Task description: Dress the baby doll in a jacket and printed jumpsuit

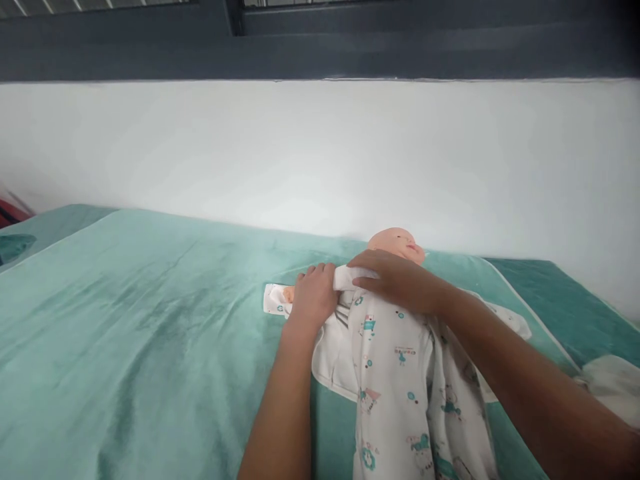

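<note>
A baby doll lies on its back on a teal bed sheet [150, 320], its bare head [397, 243] toward the wall. It wears a white printed sleepsuit [400, 373] that is partly open. My left hand [313, 297] presses on the doll's outstretched sleeve [275, 300], where a small doll hand shows at the cuff. My right hand [395, 280] lies across the doll's chest and pinches a folded white edge of the garment [347, 277] near the neck.
A white wall [320, 153] runs behind the bed, with a dark window frame [320, 40] above it. A white cloth [613, 387] lies at the right edge. Something red [10, 213] shows at far left.
</note>
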Demonstrator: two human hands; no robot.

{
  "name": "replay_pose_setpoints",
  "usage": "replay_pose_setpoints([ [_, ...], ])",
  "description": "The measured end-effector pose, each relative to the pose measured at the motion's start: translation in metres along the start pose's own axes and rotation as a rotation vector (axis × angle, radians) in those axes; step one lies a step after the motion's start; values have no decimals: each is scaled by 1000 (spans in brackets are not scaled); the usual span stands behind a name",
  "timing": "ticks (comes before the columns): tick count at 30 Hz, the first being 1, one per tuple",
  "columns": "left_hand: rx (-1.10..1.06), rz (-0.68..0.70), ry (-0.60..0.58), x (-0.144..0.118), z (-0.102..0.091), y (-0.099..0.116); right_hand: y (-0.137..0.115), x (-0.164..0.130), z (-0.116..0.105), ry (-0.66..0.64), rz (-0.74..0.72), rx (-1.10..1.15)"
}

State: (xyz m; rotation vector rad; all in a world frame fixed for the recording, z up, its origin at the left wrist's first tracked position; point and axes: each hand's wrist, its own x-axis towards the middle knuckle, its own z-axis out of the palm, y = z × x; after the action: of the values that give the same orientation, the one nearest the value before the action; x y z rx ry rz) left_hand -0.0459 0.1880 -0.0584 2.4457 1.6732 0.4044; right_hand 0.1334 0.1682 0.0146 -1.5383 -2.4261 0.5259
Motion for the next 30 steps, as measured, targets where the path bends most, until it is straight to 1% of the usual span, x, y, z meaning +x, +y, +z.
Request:
replay_pose_setpoints([
  [3, 43, -32, 1, -1, -2, -1, 22, -41, 3, 209, 169, 233],
  [6, 82, -66, -24, -1, -4, -1, 50, -74, 19, 484, 386, 409],
  [8, 103, -82, -44, -1, -5, 0, 67, -84, 33, 567, 461, 457],
  [10, 121, -92, -62, 0, -6, 2, 82, -87, 44, 575, 463, 447],
  [12, 135, -112, -84, 1, -6, 4, 93, -85, 50, 573, 444, 391],
  [16, 152, -128, -110, 3, -7, 6, 113, -85, 51, 560, 449, 209],
  [17, 153, -124, -112, 4, -6, 5, 118, -86, 51, 552, 473, 167],
  [19, 150, -125, -118, 6, -5, 5, 127, -92, 49, 560, 573, 99],
  [21, 141, -137, -128, 6, -7, 4, 132, -97, 48, 602, 703, 70],
  [23, 114, -142, -128, 6, -12, 8, 135, -99, 47, 637, 793, 66],
  [25, 8, -91, -94, 3, -21, 18, 134, -99, 47, 633, 834, 55],
  [26, -89, -41, -60, 0, -26, 26, 133, -98, 47, 617, 846, 43],
  [28, -342, 83, 29, -5, -34, 47, 131, -96, 46, 578, 859, 19],
  [29, -457, 143, 60, -8, -37, 60, 130, -95, 46, 562, 864, 9],
  [30, -534, 206, 66, -10, -38, 73, 130, -94, 45, 550, 866, 2],
])
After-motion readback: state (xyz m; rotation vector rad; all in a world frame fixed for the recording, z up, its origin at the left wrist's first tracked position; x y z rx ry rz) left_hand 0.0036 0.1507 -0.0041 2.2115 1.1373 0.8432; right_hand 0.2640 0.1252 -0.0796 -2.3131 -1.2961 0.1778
